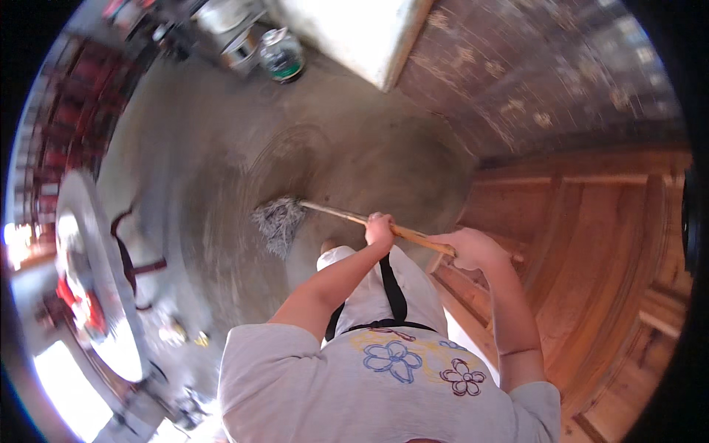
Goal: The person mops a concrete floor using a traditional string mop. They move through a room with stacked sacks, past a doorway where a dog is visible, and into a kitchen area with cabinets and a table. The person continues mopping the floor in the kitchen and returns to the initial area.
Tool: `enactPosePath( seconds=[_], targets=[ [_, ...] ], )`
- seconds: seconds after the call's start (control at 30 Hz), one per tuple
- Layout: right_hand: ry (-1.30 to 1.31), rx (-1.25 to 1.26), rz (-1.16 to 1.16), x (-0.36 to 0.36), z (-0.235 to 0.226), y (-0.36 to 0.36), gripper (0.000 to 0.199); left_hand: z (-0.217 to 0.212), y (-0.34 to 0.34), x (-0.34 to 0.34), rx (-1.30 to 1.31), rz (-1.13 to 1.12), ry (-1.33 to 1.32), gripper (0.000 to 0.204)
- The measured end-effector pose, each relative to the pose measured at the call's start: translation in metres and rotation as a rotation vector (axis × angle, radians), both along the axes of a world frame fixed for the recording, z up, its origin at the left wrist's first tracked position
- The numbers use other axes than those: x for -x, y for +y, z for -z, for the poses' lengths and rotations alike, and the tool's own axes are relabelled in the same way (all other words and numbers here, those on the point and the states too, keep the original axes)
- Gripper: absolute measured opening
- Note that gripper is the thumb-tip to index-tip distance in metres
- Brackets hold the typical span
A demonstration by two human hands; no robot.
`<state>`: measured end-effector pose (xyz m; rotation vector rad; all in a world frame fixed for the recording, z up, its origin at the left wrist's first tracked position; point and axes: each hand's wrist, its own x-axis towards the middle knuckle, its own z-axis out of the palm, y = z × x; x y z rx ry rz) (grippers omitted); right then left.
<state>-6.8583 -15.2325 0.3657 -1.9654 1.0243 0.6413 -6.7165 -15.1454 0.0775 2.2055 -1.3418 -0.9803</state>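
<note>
Gripping mop handle (pixel 336 213): left hand (pixel 380 230) clamped partway along, right hand (pixel 474 249) clamped near top end. Mop head (pixel 279 224) on floor (pixel 384 140). Clear green-banded jar (pixel 281 55) stands ahead; contents too blurred to tell.

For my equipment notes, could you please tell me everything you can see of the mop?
The string mop has a shaggy head of grey, yarn-like strands spread on the grey floor. Its slim, pale, wooden-looking handle slants toward the person's right. The left hand grips it partway along; the right hand holds its near end. Wetness cannot be told.
</note>
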Motion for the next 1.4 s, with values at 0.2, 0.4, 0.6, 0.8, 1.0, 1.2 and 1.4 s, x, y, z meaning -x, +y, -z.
enactPosePath(
  seconds=[0.2, 0.4, 0.6, 0.8, 1.0, 1.2, 1.4],
  targets=[
    [-0.071, 0.14, 0.584, 0.082, 0.01, 0.051, 0.058, -0.027, -0.074, 0.063, 0.195, 0.521, 0.099, 0.009],
    [0.13, 0.045, 1.118, 0.039, 0.049, 0.114, 0.079, 0.0, -0.114, 0.082, 0.057, 0.996, 0.138, 0.007],
    [0.074, 0.018, 1.548, -0.063, 0.091, 0.16, 0.082, 0.057, -0.121, 0.064, 0.229, 1.769, -0.035, 0.008],
    [0.006, -0.085, 1.94, -0.139, 0.078, 0.233, 0.084, 0.071, -0.042, 0.041, 0.179, 2.138, -0.143, 0.008],
    [0.034, -0.021, 2.284, -0.264, 0.061, 0.326, 0.082, 0.053, 0.08, -0.034, 0.193, 2.448, -0.033, 0.007],
    [0.116, -0.101, 2.624, -0.425, 0.054, 0.417, 0.083, 0.042, 0.22, -0.148, 0.26, 2.729, 0.174, 0.009],
    [0.153, -0.158, 2.99, -0.613, 0.062, 0.459, 0.08, 0.054, 0.335, -0.301, 0.31, 3.091, 0.378, 0.012]
  ],
)
